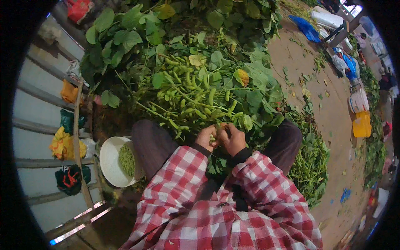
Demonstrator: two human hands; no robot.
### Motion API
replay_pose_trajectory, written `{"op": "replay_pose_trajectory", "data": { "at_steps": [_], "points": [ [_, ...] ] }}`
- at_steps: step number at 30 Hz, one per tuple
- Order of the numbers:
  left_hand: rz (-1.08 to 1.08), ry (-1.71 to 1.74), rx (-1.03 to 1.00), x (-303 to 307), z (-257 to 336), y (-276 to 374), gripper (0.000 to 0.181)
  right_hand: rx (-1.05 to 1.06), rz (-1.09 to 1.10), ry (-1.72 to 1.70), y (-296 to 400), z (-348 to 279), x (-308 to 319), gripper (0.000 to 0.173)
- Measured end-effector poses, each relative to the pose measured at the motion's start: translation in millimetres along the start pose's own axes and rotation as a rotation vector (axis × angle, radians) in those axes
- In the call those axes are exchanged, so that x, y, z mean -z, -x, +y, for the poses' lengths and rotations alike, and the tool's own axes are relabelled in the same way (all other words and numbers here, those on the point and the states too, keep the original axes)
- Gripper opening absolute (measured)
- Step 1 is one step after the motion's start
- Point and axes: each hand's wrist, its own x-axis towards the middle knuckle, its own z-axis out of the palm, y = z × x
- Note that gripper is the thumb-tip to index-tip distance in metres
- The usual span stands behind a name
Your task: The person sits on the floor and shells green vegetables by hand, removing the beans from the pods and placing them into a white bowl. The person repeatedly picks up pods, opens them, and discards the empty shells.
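My left hand (pixel 206 138) is curled in front of my lap, with a few green beans (pixel 212 138) showing between its fingers. Against it, my right hand (pixel 233 139) has its thumb and fingers pinched together on what looks like a green pod (pixel 219 125), mostly hidden by the fingers. Just beyond both hands lie cut soybean stems bearing many plump green pods (pixel 200 114). To my left a white plastic bucket (pixel 107 162) leans with its mouth facing me, and shelled green beans (pixel 127 160) lie inside it.
A large heap of leafy bean plants (pixel 215 18) rises ahead. More stripped stems (pixel 309 162) lie right of my knee. Wooden rails (pixel 78 137) with hanging plastic bags (pixel 65 145) line the left. A yellow container (pixel 362 124) and a blue sheet (pixel 304 28) are across the dirt floor.
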Motion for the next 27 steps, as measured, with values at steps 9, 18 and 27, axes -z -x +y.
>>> {"op": "replay_pose_trajectory", "data": {
  "at_steps": [9,18,27],
  "points": [
    [0.25,0.247,-0.176,48.0,23.6,10.1,0.009,-0.358,-0.115,-0.53,-12.7,13.8,19.9,0.029],
    [0.033,-0.254,0.153,18.0,31.4,24.5,0.028,-0.347,-0.099,-0.53,-14.8,28.7,22.6,0.029],
    [0.051,-0.222,0.066,19.1,22.5,20.0,0.018,-0.044,-0.261,-0.061,-5.4,23.8,33.8,0.035]
  ]
}}
